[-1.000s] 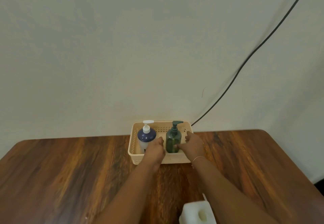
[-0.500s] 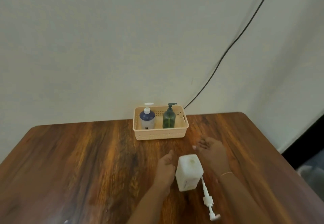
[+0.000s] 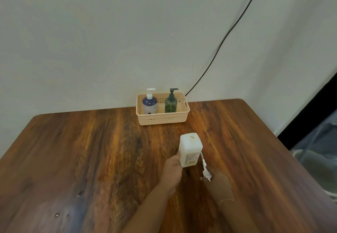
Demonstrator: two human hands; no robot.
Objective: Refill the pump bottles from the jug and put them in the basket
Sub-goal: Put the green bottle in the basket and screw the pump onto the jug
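A white square bottle [image 3: 190, 150] with an open neck stands on the wooden table [image 3: 91, 159]. My left hand [image 3: 172, 170] grips its lower left side. A white pump with its long tube [image 3: 205, 167] lies on the table just right of the bottle. My right hand [image 3: 219, 181] is blurred, and its fingers touch the pump's head. At the back, a beige basket [image 3: 162, 119] holds a blue bottle with a white pump [image 3: 149, 103] on the left and a dark green pump bottle [image 3: 171, 103] on the right, both upright.
The table meets a pale wall, and a black cable [image 3: 224, 37] runs down the wall to behind the basket. The table's right edge is near, with a dark gap and pale cloth [image 3: 317, 152] beyond it.
Both hands have drawn back from the basket to the near white bottle. The left hand now grips the bottle, and the right hand has dropped to the pump's head. The view has tilted downward.
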